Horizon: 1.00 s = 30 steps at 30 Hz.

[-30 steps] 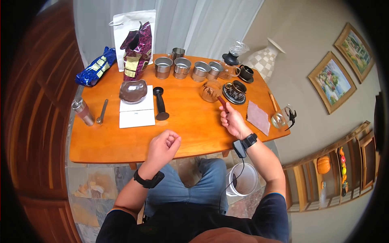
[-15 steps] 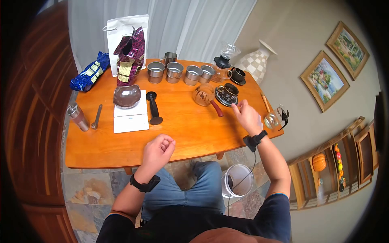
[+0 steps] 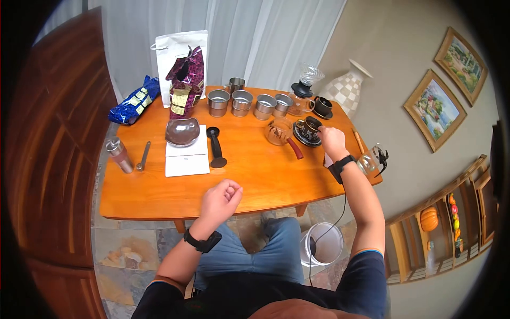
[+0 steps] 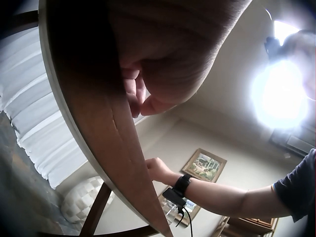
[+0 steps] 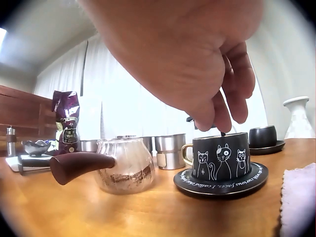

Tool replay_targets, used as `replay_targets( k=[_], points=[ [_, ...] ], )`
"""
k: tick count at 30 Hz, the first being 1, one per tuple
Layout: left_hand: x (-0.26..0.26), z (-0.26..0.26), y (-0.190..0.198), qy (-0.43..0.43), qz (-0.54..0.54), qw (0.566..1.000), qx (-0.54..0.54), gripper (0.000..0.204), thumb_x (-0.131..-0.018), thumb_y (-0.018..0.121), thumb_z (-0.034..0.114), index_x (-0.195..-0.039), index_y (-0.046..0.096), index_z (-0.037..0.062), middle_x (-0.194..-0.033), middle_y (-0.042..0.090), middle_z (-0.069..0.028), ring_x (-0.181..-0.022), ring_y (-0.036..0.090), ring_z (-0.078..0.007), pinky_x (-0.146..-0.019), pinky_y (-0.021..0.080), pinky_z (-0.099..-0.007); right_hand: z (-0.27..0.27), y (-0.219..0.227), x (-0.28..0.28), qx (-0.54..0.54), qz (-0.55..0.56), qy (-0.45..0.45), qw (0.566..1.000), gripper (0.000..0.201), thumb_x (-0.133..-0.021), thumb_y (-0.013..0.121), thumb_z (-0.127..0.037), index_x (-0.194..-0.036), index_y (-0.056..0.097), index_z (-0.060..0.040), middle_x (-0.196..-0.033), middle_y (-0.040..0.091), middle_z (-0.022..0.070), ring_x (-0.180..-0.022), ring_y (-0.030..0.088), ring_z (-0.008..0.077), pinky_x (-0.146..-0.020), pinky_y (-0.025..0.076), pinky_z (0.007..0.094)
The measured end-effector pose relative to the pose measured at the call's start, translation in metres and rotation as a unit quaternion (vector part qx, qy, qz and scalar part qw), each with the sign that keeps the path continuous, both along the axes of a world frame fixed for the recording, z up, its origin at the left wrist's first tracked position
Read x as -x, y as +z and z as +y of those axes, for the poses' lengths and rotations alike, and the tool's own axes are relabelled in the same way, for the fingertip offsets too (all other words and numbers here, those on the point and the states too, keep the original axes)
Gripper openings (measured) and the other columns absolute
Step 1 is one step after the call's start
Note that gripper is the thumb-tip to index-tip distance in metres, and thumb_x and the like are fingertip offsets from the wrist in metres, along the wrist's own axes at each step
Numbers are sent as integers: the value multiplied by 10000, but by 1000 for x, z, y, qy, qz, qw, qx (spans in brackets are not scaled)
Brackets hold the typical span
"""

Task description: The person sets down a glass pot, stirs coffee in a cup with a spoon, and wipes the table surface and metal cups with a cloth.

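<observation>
My right hand (image 3: 333, 141) is over the near right side of a black cup (image 5: 210, 165) with white cat drawings, which stands on a black saucer (image 5: 256, 178). Thumb and fingertips pinch together just above the cup's rim, and a thin dark tip (image 5: 223, 134) pokes out below them; what it belongs to is hidden. Left of the cup sits a small glass pot (image 3: 277, 133), its red-brown handle (image 5: 81, 167) pointing towards me. Beyond the table's front edge my left hand (image 3: 222, 201) hovers, fingers loosely curled around nothing.
Behind stand several metal cups (image 3: 218, 103), a carafe with a dripper (image 3: 302, 105) and another black cup (image 3: 322, 106). A pinkish cloth (image 5: 300, 200) and a glass jug (image 3: 367, 162) lie to the right. On the left are a scale (image 3: 187, 167), bowl (image 3: 182, 132), tamper (image 3: 215, 148) and grinder (image 3: 120, 155).
My right hand has let go of the glass pot's handle and moved right to the cup, where its fingertips now pinch. The left hand keeps its pose while the head view shifts slightly.
</observation>
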<state>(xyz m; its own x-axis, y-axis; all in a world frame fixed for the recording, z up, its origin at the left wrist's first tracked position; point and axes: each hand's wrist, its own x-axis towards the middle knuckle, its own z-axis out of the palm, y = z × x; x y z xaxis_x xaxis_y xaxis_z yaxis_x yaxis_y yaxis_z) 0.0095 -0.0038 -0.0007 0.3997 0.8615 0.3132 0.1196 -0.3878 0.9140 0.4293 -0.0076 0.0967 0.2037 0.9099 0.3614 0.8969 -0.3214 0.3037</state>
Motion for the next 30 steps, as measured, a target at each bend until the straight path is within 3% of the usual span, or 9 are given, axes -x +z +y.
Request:
replay_targets(
  k=[2, 5, 7, 13, 16, 18, 21, 27, 30],
  points=[
    [0, 0, 0, 5, 0, 1000, -7, 113, -897, 737, 135, -914, 681, 38, -621, 595, -21, -520, 527, -89, -517, 445, -255, 4, -1, 0, -6, -2, -13, 1000, 183, -910, 694, -263, -954, 722, -87, -830, 739, 120, -823, 720, 317, -714, 565, 437],
    [0, -1, 2, -1, 17, 1000, -7, 92, -920, 728, 78, -906, 672, 7, -661, 597, 20, -572, 498, -25, -537, 414, -198, 3, 1, 5, -14, -10, -34, 999, 181, -912, 689, -255, -911, 713, -75, -835, 740, 130, -820, 726, 313, -703, 571, 427],
    [-1, -2, 1, 12, 17, 999, -28, 111, -892, 738, 135, -910, 685, 39, -621, 592, -25, -519, 534, -99, -517, 452, -260, 1, 1, 6, -17, -12, -42, 999, 178, -912, 683, -240, -871, 704, -69, -840, 741, 134, -819, 731, 306, -693, 575, 416],
    [-1, -3, 3, 11, 20, 999, -49, 108, -891, 740, 129, -907, 681, 39, -626, 604, -33, -516, 555, -115, -514, 460, -268, 4, -9, -19, -8, -7, -39, 999, 172, -917, 675, -225, -850, 725, -74, -844, 737, 156, -825, 731, 330, -701, 584, 440],
    [-2, -4, 2, 9, 23, 998, -51, 110, -885, 746, 126, -901, 678, 41, -628, 605, -35, -515, 564, -123, -509, 459, -273, 2, -7, -17, -34, 24, -34, 999, 154, -916, 674, -204, -886, 738, -67, -859, 737, 167, -823, 723, 347, -725, 583, 446],
    [-2, -3, 3, 11, 28, 997, -66, 107, -881, 748, 123, -895, 676, 44, -628, 605, -34, -514, 565, -125, -507, 458, -275, 5, -10, -22, -133, 83, 57, 986, 125, -909, 678, -154, -938, 745, -53, -881, 734, 178, -828, 713, 370, -745, 575, 448],
    [-2, -3, 2, 13, 35, 996, -86, 103, -875, 752, 117, -885, 674, 51, -628, 603, -32, -513, 567, -131, -505, 458, -278, 14, -10, -27, -175, 144, 91, 970, 132, -898, 690, -121, -983, 747, -38, -891, 733, 189, -842, 709, 378, -759, 566, 443],
    [-4, -3, 1, 15, 49, 994, -101, 102, -866, 758, 109, -873, 670, 58, -629, 603, -32, -518, 575, -139, -502, 459, -280, 34, -10, -38, -203, 275, 57, 938, 191, -906, 716, -157, -1031, 765, -22, -854, 733, 195, -779, 727, 337, -722, 564, 390],
    [-3, -3, 2, 16, 52, 993, -101, 103, -864, 761, 106, -870, 670, 60, -632, 606, -34, -524, 580, -140, -502, 461, -278, 44, -10, -44, -198, 269, 43, 942, 216, -909, 726, -193, -1052, 770, -36, -881, 738, 194, -799, 723, 343, -742, 563, 393]
  ],
)
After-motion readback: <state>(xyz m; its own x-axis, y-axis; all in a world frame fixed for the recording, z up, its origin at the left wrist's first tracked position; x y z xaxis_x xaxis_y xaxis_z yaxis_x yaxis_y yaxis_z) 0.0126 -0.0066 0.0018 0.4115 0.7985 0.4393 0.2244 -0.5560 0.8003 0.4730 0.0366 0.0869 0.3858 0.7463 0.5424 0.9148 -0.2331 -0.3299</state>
